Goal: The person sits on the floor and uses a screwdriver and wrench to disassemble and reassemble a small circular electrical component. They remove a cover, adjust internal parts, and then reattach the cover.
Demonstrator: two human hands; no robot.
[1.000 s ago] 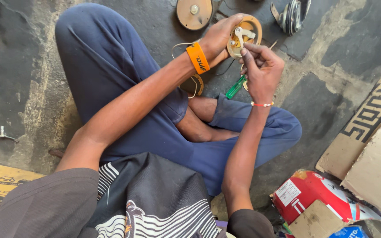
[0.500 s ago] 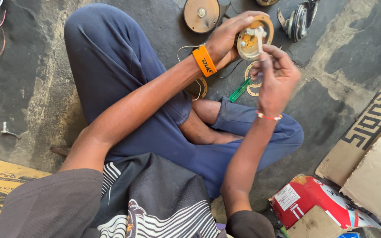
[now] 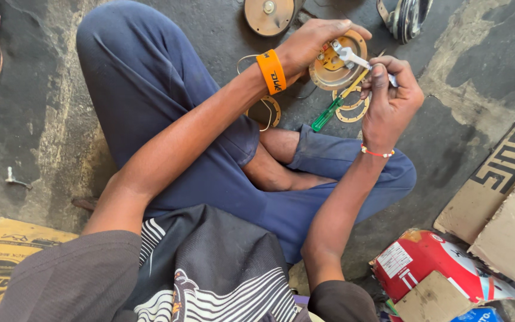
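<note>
i see the concrete floor [image 3: 496,65] filling the frame, dark and patchy. my crossed legs in blue trousers [image 3: 168,101] take the centre and upper left. flattened cardboard [image 3: 508,197] lies at the right edge, with a red and white plastic shell [image 3: 424,256] below it at the lower right. a second cardboard sheet [image 3: 1,262] sits at the lower left.

at the upper centre, my left hand [image 3: 311,42] is closed around the rim of a round brass-coloured disc [image 3: 332,71], fingers curled over its top edge, holding it tilted above the floor. an orange wristband [image 3: 271,70] sits on that wrist.

my right hand [image 3: 388,98], just right of the disc, is closed in a pinch on a silver metal part [image 3: 353,58] lying across the disc face. a green-handled screwdriver [image 3: 329,112] runs under the same hand toward the disc; i cannot tell how firmly it is held.

a similar round disc [image 3: 267,15] lies at the top edge. thin flat rings [image 3: 353,107] rest on the floor beneath the hands. a small metal piece [image 3: 16,179] lies at the left edge.
</note>
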